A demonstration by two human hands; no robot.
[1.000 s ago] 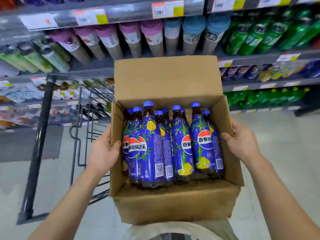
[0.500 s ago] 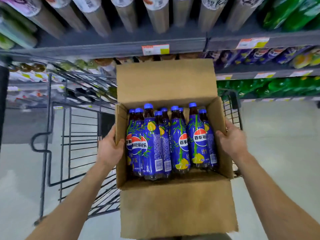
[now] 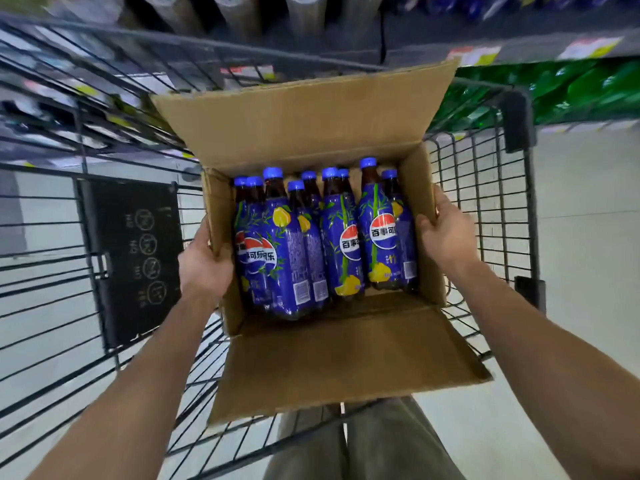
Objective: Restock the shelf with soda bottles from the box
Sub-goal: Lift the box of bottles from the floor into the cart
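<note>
Over the wire cart (image 3: 485, 188) an open cardboard box (image 3: 346, 358) is held from both sides. At the left wall the left hand (image 3: 204, 265) is clamped on the box, thumb hooked over the rim. Between the hands the soda bottles (image 3: 294, 251) are packed against the far wall, long axes running near-to-far, blue caps tilted toward the shelf (image 3: 450, 53). At the right wall the right hand (image 3: 446, 233) is pressed flat, fingers wrapped outside. Judgement: no bottle is removed yet; both hands lie just beside the bottles, neither clearly nearer, and one must be freed first.
</note>
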